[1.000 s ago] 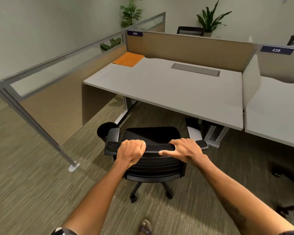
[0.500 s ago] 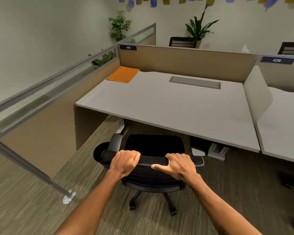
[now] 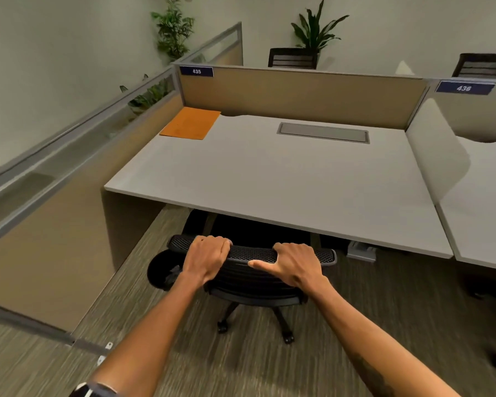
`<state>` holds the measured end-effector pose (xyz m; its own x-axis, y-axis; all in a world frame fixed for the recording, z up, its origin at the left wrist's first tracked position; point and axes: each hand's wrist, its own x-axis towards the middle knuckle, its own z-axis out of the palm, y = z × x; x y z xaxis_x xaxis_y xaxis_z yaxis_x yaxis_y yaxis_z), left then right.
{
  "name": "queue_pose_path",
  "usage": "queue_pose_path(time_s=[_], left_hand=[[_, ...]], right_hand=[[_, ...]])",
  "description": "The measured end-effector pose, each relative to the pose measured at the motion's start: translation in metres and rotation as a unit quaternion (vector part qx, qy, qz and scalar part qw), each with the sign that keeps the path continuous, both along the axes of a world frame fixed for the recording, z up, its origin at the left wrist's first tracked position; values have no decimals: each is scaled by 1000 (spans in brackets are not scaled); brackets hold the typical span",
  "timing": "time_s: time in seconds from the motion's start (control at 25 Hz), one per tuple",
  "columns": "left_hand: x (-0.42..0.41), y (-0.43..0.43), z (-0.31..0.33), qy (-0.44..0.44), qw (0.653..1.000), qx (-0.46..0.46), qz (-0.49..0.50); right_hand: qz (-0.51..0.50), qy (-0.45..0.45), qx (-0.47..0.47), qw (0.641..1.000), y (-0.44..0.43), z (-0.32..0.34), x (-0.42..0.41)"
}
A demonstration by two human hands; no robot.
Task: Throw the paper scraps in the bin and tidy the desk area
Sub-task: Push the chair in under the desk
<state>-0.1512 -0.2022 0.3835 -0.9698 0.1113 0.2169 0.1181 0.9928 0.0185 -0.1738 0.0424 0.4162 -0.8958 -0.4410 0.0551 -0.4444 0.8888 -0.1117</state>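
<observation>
We see both of the person's hands on the top edge of the black mesh-backed office chair (image 3: 249, 270). The left hand (image 3: 208, 260) is clenched over the left part of that top rail, fingers curled over the far side. The right hand (image 3: 294, 263) grasps the right part of the rail, fingers hooked over the top and the thumb stretched out along the near face toward the left hand. The chair's seat sits under the front edge of the pale grey rectangular worktop (image 3: 284, 179), with its wheeled base on the striped grey-brown carpet (image 3: 241, 368).

We find the round black bin (image 3: 162, 270) on the floor just left of the chair, beside the worktop's left side panel and partly hidden by the left forearm; what it holds we cannot tell. On the worktop's far left corner lies a flat orange folder (image 3: 191, 123), close against the tan partition panel (image 3: 298, 96) that carries a dark label reading 435 (image 3: 196, 71). A grey rectangular cable hatch (image 3: 323, 132) is set into the worktop near the partition. We can make out no paper scraps on the surface.
</observation>
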Motion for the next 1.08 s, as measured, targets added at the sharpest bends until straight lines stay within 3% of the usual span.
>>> queue_pose_path(time_s=[0.6,1.08], left_hand=[[-102,-70,7,-12,997,29,-75],[-134,-99,10,-43,992,20,-119]], right_hand=[[-82,-23,-10,996,-71,-3,-68],[-147,-135,22,980,-105,-6,-87]])
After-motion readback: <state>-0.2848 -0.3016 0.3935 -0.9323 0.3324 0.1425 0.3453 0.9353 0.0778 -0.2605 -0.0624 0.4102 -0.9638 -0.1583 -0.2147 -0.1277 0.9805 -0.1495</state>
